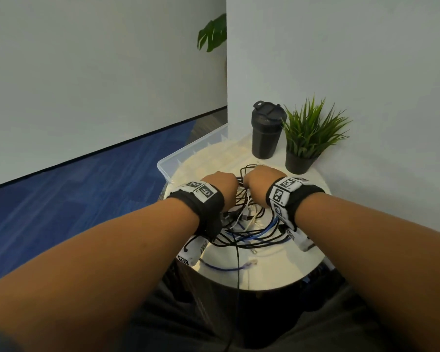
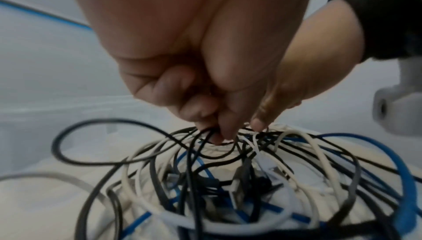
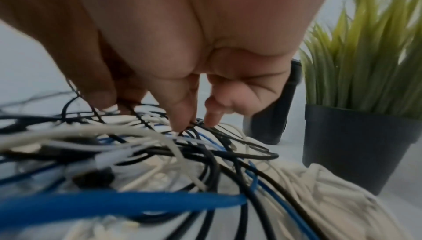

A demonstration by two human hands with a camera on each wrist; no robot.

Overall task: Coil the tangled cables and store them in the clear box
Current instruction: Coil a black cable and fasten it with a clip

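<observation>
The desk (image 1: pixel 272 273) is small and round, and the heap of cables (image 1: pixel 252 232) covers most of its middle, black, white and blue strands looped through each other; one black lead already hangs over the near edge. The clear box (image 1: pixel 188 151) sits just behind the desk on the left, with none of the cables in it that I can see. The likely trouble is a hard pull on one strand: it would probably tighten the knots, drag the whole heap off the edge, or sweep it into the black cup (image 1: pixel 266 133) and the potted plant (image 1: pixel 308 141) standing close behind. Both forearms reach forward, wrists bent down over the heap. The left hand (image 1: pixel 220 185) has its fingers curled, pinching thin black strands at the top. The right hand (image 1: pixel 261 182) pinches black strands beside it with thumb and fingertips, the two grips almost touching.
</observation>
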